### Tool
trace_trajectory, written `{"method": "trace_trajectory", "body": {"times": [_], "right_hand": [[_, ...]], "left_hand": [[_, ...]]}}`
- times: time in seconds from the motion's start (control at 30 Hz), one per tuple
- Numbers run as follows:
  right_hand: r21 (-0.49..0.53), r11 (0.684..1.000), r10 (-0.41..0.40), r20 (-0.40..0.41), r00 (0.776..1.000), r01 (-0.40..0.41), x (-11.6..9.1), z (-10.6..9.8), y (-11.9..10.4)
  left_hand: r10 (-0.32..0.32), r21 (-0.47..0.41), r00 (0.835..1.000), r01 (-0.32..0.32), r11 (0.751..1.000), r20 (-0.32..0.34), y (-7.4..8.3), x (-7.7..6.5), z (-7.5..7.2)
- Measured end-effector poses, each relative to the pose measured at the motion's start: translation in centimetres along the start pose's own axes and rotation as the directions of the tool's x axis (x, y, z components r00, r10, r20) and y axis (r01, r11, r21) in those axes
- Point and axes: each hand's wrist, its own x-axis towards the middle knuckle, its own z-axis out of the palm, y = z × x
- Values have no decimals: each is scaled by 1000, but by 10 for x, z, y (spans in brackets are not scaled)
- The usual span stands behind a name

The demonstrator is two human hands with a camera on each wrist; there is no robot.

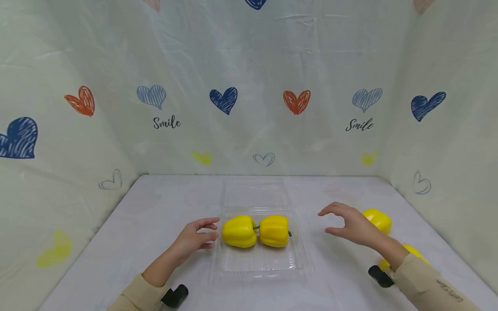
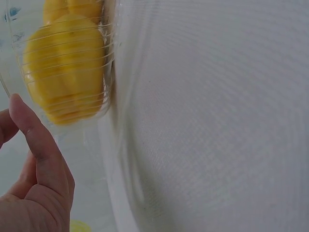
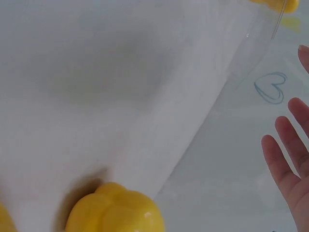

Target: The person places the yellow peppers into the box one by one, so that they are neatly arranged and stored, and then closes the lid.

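Two yellow bell peppers, the left one (image 1: 238, 232) and the right one (image 1: 274, 231), lie side by side in a clear plastic clamshell box (image 1: 253, 264) whose lid (image 1: 254, 193) is folded back away from me. My left hand (image 1: 191, 238) is at the box's left side with fingers loosely bent and nothing held; whether a fingertip touches the wall, I cannot tell. In the left wrist view a pepper (image 2: 67, 67) shows through the ribbed plastic. Right of the box, my right hand (image 1: 352, 223) hovers above the table, thumb and fingers spread apart around nothing.
Two more yellow peppers are on the table's right side: one (image 1: 379, 221) behind my right hand, another (image 1: 415, 251) partly hidden by my right forearm. Pale sheets printed with hearts and "Smile" (image 1: 167, 123) enclose the white table (image 1: 163, 203) at the back and sides.
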Motion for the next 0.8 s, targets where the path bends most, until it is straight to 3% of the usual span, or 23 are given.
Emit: {"method": "trace_trajectory", "body": {"times": [0.3,0.5,0.8], "right_hand": [[-46,999,9,-47,999,-11,-13,-16,14],[-78,994,77,-23,997,-78,-24,-22,20],[-57,992,107,-22,994,-109,-43,-33,30]], "left_hand": [[25,-4,1000,-25,1000,20,0,3,-2],[6,3,1000,-6,1000,2,0,3,0],[-3,5,1000,3,1000,-4,0,2,0]]}}
